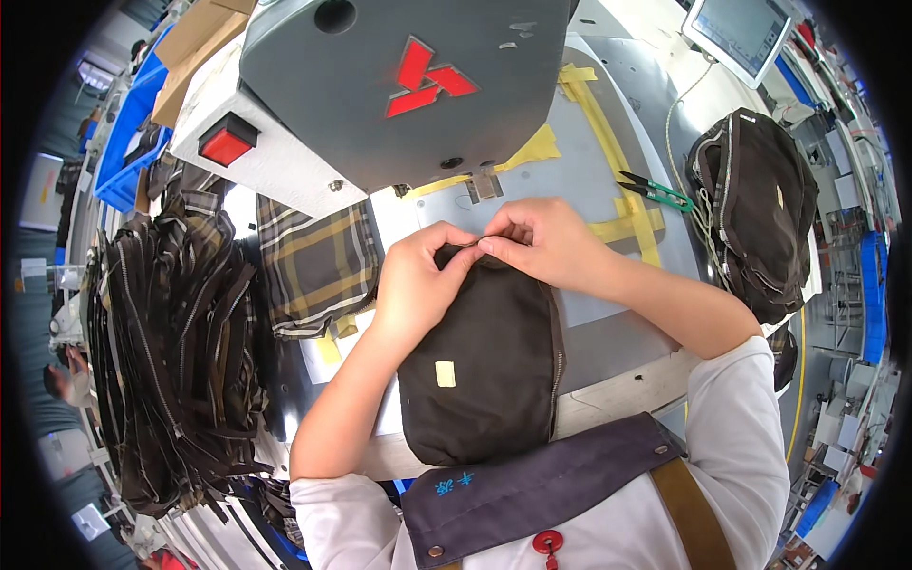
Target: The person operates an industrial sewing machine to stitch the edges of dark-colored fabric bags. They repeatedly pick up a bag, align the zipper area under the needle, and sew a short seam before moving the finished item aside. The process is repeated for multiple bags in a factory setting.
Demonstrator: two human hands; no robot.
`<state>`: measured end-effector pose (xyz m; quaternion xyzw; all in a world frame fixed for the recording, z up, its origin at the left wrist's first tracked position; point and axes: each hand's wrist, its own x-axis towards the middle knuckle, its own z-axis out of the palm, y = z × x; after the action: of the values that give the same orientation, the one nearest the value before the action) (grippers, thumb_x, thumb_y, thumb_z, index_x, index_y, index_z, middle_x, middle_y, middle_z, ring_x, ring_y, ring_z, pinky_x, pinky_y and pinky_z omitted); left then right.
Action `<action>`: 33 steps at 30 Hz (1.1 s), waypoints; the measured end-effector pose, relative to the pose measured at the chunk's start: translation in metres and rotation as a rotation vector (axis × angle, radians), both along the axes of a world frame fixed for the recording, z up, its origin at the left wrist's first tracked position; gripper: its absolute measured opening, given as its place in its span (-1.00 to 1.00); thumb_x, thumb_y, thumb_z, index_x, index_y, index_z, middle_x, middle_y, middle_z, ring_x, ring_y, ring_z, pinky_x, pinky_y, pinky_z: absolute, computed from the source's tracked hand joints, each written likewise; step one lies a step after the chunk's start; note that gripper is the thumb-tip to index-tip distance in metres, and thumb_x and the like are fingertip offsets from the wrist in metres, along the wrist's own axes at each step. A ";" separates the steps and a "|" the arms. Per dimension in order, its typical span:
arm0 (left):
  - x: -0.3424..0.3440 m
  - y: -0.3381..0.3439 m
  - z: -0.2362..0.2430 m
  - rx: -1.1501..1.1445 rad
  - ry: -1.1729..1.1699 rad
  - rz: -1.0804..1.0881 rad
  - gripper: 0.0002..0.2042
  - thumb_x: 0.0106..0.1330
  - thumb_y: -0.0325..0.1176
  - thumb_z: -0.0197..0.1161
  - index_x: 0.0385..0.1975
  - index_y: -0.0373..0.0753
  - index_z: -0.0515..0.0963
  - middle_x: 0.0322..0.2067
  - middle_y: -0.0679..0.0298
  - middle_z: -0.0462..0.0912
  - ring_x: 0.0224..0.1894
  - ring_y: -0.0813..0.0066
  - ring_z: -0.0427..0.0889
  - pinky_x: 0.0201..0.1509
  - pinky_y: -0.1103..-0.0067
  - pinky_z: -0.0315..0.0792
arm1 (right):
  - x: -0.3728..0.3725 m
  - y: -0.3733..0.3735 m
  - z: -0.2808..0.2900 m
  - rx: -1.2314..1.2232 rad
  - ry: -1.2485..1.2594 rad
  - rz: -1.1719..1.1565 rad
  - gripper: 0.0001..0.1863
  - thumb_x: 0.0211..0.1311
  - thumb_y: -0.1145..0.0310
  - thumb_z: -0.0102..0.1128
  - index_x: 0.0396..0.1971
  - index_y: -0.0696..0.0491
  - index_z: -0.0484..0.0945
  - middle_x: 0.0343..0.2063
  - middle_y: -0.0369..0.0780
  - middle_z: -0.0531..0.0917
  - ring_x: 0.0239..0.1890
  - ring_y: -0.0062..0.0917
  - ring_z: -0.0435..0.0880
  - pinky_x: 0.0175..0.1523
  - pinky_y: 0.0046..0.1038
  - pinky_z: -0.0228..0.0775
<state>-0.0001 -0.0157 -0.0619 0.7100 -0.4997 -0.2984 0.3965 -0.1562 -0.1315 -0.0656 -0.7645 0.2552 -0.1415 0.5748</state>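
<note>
A dark brown fabric pouch (484, 361) with a zipper down its right side and a small pale yellow tag hangs over the table's front edge. At its top edge, my left hand (423, 275) pinches the cloth between thumb and fingers. Close beside it, my right hand (541, 237) pinches the same edge, fingertips nearly meeting the left ones. Just beyond both hands is the metal foot (484, 186) of a large grey sewing machine (408, 95). What lies between the fingertips is mostly hidden.
At left lies a tall pile of dark zippered pieces (176, 361), beside a plaid fabric piece (318, 266). Green-handled thread snips (657, 191) rest on the plate near yellow tape (608, 142). Another dark pouch (750, 209) stands at right, below a screen (739, 36). A red button (228, 141) sits upper left.
</note>
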 end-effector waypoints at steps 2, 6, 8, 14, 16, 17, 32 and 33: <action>-0.002 0.000 0.000 -0.007 -0.038 -0.001 -0.85 0.18 -0.42 0.36 -0.30 -0.31 0.64 -0.40 0.20 0.72 -0.37 0.46 0.67 -0.21 0.59 0.49 | 0.000 -0.003 0.002 -0.030 0.041 0.022 -0.81 0.21 0.34 0.25 -0.33 0.19 0.62 -0.47 -0.19 0.68 -0.43 -0.52 0.63 -0.29 -0.47 0.45; 0.003 0.001 -0.006 -0.048 0.025 0.009 -0.86 0.18 -0.43 0.36 -0.31 -0.32 0.63 -0.42 0.23 0.71 -0.41 0.52 0.63 -0.25 0.60 0.48 | 0.001 -0.010 -0.005 0.056 0.011 0.052 -0.79 0.18 0.32 0.29 -0.36 0.18 0.62 -0.48 -0.19 0.68 -0.43 -0.53 0.63 -0.28 -0.48 0.45; 0.005 0.001 -0.006 -0.054 0.081 0.033 -0.87 0.19 -0.43 0.36 -0.32 -0.33 0.63 -0.44 0.26 0.70 -0.42 0.58 0.61 -0.26 0.63 0.47 | -0.001 -0.012 -0.007 -0.001 0.022 0.065 -0.79 0.17 0.32 0.30 -0.37 0.18 0.61 -0.48 -0.19 0.67 -0.44 -0.55 0.61 -0.28 -0.49 0.44; 0.008 -0.001 -0.010 -0.032 0.217 0.089 -0.90 0.24 -0.46 0.34 -0.32 -0.34 0.61 -0.43 0.40 0.66 -0.36 0.77 0.53 -0.24 0.73 0.44 | -0.003 -0.005 -0.005 0.009 0.070 -0.018 -0.79 0.14 0.32 0.30 -0.40 0.18 0.60 -0.50 -0.21 0.64 -0.43 -0.55 0.60 -0.28 -0.48 0.44; 0.007 0.000 -0.010 -0.054 0.231 0.091 -0.90 0.24 -0.47 0.34 -0.32 -0.34 0.60 -0.43 0.40 0.66 -0.36 0.77 0.53 -0.24 0.74 0.43 | -0.004 -0.001 -0.004 -0.006 0.074 -0.044 -0.79 0.13 0.32 0.30 -0.40 0.18 0.60 -0.50 -0.20 0.64 -0.43 -0.54 0.60 -0.29 -0.48 0.44; 0.007 0.000 -0.009 -0.047 0.224 0.093 -0.90 0.24 -0.47 0.34 -0.32 -0.34 0.60 -0.43 0.39 0.66 -0.35 0.77 0.54 -0.24 0.73 0.44 | -0.006 0.000 -0.003 0.017 0.060 -0.053 -0.79 0.13 0.32 0.30 -0.41 0.18 0.60 -0.50 -0.19 0.64 -0.43 -0.53 0.60 -0.29 -0.47 0.44; 0.003 -0.001 0.000 -0.013 0.194 0.006 -0.88 0.25 -0.47 0.31 -0.29 -0.36 0.58 -0.41 0.36 0.66 -0.32 0.71 0.57 -0.17 0.69 0.45 | -0.002 -0.007 -0.004 0.006 -0.017 0.011 -0.83 0.23 0.35 0.27 -0.34 0.17 0.59 -0.45 -0.28 0.62 -0.42 -0.66 0.56 -0.29 -0.56 0.40; 0.004 -0.002 -0.002 -0.031 0.198 0.003 -0.89 0.26 -0.47 0.30 -0.29 -0.35 0.58 -0.41 0.37 0.66 -0.33 0.72 0.56 -0.18 0.69 0.45 | -0.002 -0.007 -0.005 0.035 -0.020 0.007 -0.82 0.22 0.35 0.28 -0.35 0.17 0.59 -0.45 -0.29 0.61 -0.42 -0.66 0.56 -0.29 -0.56 0.40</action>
<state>0.0035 -0.0174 -0.0641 0.6716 -0.4616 -0.3585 0.4553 -0.1579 -0.1387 -0.0705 -0.7538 0.2490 -0.1425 0.5912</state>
